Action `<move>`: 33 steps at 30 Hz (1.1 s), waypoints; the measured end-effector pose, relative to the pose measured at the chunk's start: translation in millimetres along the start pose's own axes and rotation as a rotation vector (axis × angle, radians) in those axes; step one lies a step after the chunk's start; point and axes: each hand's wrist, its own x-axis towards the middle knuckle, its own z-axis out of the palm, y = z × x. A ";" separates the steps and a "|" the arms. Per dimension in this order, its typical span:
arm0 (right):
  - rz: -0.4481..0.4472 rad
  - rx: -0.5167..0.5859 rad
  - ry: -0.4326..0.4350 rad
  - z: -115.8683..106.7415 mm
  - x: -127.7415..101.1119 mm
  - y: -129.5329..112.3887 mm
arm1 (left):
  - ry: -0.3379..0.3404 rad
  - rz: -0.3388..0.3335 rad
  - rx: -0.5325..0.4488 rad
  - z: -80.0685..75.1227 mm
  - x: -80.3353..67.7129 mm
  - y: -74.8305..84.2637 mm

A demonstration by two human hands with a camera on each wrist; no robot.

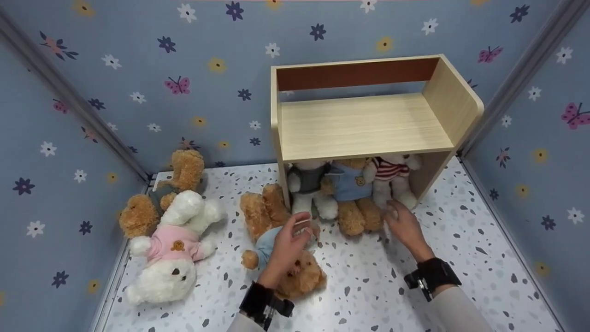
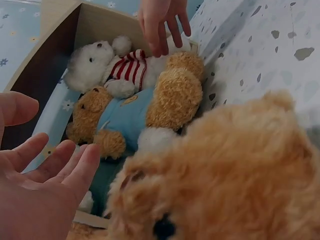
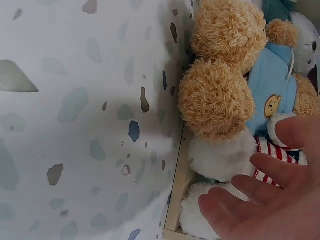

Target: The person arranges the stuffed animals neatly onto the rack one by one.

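"Step in hand?"
"Stocking the shelf (image 1: pixel 366 124) with bears, I judge. Inside it: dark-shirt bear (image 1: pixel 308 180), blue-shirt bear (image 1: pixel 352 186), striped bear (image 1: pixel 391 171). Right hand (image 1: pixel 405 228): fingers loosely spread, holding nothing, at the shelf's front, near striped bear; contact, I cannot tell. Left hand (image 1: pixel 290 240): fingers apart, empty, above loose bear (image 1: pixel 266 243), left front of shelf."
"Next, and obstacles?"
"Probably a grip on loose bear. Further left of shelf: pink-shirt bear (image 1: pixel 170 246), brown bear (image 1: pixel 138 216) partly behind it. Bears inside could crowd it."

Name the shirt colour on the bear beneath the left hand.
Light blue shirt, clearest in the head view.
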 end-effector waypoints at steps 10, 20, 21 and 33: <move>-0.115 -0.039 0.051 -1.1 -17.3 -2.0 | 0.333 0.238 0.175 -61.4 14.7 -65.4; -0.148 -0.072 0.090 4.8 -28.6 -2.0 | 0.751 0.098 0.337 -89.0 23.6 -89.8; -0.154 -0.074 0.098 5.8 -29.4 -1.6 | 0.741 0.041 0.320 -87.0 20.0 -79.6; -0.221 -0.028 0.289 11.3 -37.8 0.2 | 0.483 -0.389 0.067 -91.4 9.0 -72.2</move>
